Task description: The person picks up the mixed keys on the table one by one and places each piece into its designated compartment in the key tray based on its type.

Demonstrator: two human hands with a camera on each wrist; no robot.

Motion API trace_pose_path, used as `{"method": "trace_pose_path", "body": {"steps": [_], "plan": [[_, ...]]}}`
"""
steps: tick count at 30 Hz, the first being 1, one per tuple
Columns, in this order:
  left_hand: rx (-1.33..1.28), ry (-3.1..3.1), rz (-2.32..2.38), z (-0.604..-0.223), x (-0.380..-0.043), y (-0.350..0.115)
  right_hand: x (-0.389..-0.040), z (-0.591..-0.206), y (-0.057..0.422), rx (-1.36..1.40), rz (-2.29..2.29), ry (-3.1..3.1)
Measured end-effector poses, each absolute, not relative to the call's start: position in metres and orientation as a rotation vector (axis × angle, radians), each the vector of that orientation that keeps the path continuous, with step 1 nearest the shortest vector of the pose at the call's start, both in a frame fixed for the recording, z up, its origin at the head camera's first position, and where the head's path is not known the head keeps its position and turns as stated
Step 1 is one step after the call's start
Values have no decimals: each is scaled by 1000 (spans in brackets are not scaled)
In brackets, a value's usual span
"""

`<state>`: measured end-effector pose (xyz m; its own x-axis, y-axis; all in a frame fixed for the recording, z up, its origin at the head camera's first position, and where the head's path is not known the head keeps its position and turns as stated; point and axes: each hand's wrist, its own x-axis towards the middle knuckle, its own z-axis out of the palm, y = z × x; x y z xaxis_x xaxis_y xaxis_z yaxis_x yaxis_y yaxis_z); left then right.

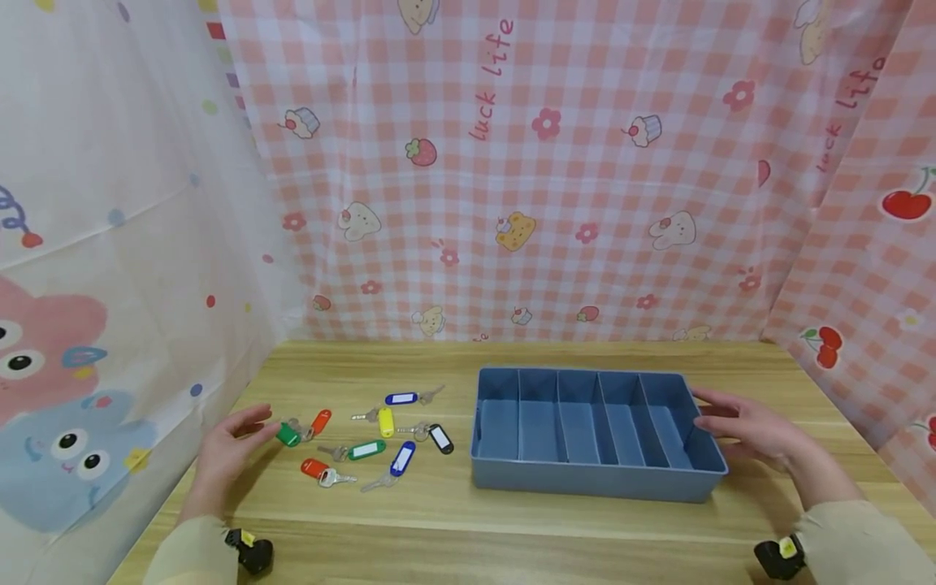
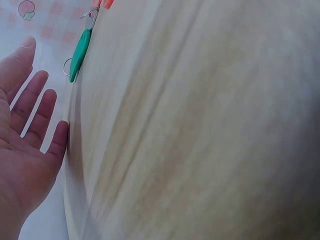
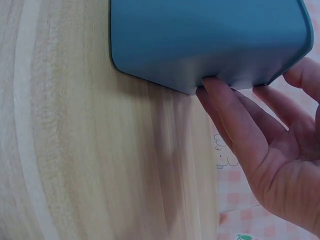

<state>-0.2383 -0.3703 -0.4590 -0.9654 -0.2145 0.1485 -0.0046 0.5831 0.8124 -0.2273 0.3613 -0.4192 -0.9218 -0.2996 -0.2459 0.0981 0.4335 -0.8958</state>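
Observation:
My left hand (image 1: 227,443) is at the left of the table, fingers spread and relaxed, holding nothing. Just beyond its fingertips lies a green key tag (image 1: 289,435) with a key, also visible at the top of the left wrist view. Further right are keys with a red tag (image 1: 320,422), a second red tag (image 1: 314,468), another green tag (image 1: 367,449), a yellow tag (image 1: 386,422), blue tags (image 1: 403,459) and a black tag (image 1: 440,439). My right hand (image 1: 753,426) touches the right end wall of a blue-grey divided box (image 1: 600,481) with its fingertips.
Thin dividers split the box into several compartments, with no contents visible. The wooden table (image 1: 409,536) meets a pink checked curtain (image 1: 585,179) at the back. A white printed curtain (image 1: 161,268) hangs on the left, and another patterned cloth (image 1: 870,268) on the right.

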Motion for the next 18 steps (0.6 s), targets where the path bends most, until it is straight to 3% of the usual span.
{"method": "trace_pose_path", "body": {"steps": [18], "plan": [[268, -2637, -1289, -464, -244, -369, -233, -416, 345, -193, -1478, 2322]]}}
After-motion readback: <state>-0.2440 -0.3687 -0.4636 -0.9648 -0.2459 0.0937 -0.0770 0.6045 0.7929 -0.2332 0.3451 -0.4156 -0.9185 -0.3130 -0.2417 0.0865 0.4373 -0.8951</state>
